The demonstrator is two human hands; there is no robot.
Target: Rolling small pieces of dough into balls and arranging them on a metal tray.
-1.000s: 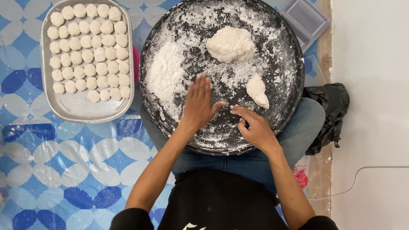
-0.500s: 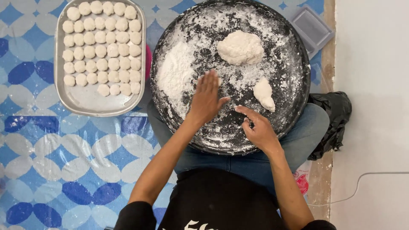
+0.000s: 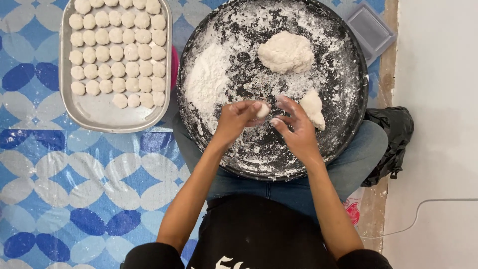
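Note:
A round black pan (image 3: 343,134) dusted with flour rests on my lap. My left hand (image 3: 235,121) holds a small white dough piece (image 3: 262,110) at its fingertips, above the pan's middle. My right hand (image 3: 295,127) is just to the right, fingers spread and nearly touching that piece. A large dough lump (image 3: 286,52) lies at the pan's far side. A smaller lump (image 3: 313,107) lies beside my right hand. A heap of loose flour (image 3: 206,79) covers the pan's left part.
A metal tray (image 3: 99,113) at the upper left holds several rows of small dough balls (image 3: 117,52). A grey lidded box (image 3: 371,25) sits at the upper right. A black bag (image 3: 396,137) lies right of the pan. The floor mat is blue patterned plastic.
My left hand lifted off the pan surface and picked up a small dough piece. My right hand rose from the pan's near edge and moved up to meet it.

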